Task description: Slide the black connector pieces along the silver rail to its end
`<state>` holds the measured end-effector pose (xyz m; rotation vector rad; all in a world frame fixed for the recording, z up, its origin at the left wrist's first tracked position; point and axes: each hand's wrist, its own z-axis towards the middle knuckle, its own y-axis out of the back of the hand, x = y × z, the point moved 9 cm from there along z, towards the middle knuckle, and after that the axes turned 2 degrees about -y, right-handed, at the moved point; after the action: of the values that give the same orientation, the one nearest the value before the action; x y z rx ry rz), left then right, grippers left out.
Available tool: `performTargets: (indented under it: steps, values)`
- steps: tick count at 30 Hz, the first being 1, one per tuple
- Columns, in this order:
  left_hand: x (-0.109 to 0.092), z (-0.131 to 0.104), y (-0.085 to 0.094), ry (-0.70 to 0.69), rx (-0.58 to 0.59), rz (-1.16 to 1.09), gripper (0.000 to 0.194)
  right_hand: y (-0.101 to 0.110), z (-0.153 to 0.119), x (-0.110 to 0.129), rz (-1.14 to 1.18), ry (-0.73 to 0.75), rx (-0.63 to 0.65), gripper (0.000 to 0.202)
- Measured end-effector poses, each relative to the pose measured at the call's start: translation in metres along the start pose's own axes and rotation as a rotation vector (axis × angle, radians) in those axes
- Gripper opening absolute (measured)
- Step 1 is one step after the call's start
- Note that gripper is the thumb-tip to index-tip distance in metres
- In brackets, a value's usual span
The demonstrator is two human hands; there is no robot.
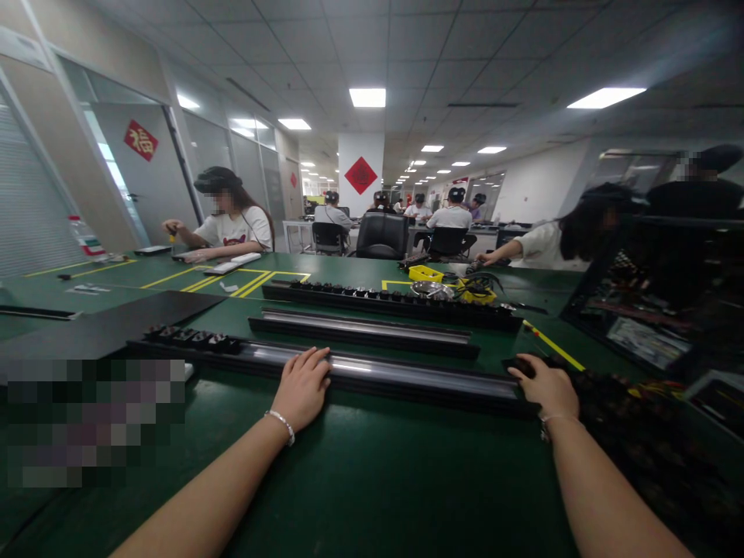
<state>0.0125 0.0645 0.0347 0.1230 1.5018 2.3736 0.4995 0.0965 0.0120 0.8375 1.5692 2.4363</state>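
A long black rail (395,372) with a shiny grey channel lies across the green table in front of me. Small black parts (191,338) sit in a row at its left end. My left hand (303,387) rests on the rail near its middle, fingers stretched out over the near edge and channel. By the rail's right end, my right hand (549,387) has its fingers and thumb bent around a small black part (525,367); its exact kind is too dark to make out. A heap of similar dark parts (628,434) lies beside my right forearm.
Behind lie a second channel rail (366,332) and a longer rail (389,301) filled with parts. Farther back are a yellow tray (425,273), a metal bowl (432,290) and cables. Co-workers sit across at left and right. A dark-framed rack (651,294) stands at right.
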Motion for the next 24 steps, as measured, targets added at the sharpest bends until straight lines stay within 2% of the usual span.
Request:
performTargets:
  steps: [3,9,13,16,18,20,22,24]
  values:
    - [-0.001,0.0,0.002,-0.006,-0.002,-0.005,0.022,-0.002,0.007,0.006,-0.081,0.036,0.01,0.048]
    - [-0.007,-0.001,0.005,-0.014,0.008,-0.01,0.02,-0.002,0.014,0.008,-0.077,0.095,-0.019,0.042]
    - [-0.001,0.001,0.012,0.058,-0.051,-0.057,0.025,-0.001,0.013,0.008,-0.056,0.113,-0.04,0.044]
    - [0.024,0.0,0.027,0.2,-0.189,-0.002,0.034,0.014,0.007,0.009,0.04,0.124,-0.146,0.045]
    - [0.053,-0.004,0.039,0.351,-0.288,0.064,0.038,0.026,0.001,0.003,0.117,0.08,-0.199,0.045]
    - [0.086,-0.012,0.047,0.522,-0.351,0.107,0.04,0.035,-0.005,-0.006,0.177,-0.01,-0.2,0.046]
    - [0.116,-0.021,0.049,0.668,-0.355,0.11,0.042,0.044,-0.011,-0.012,0.214,-0.093,-0.204,0.046]
    - [0.138,-0.028,0.043,0.761,-0.309,0.078,0.044,0.054,-0.019,-0.01,0.218,-0.117,-0.227,0.046]
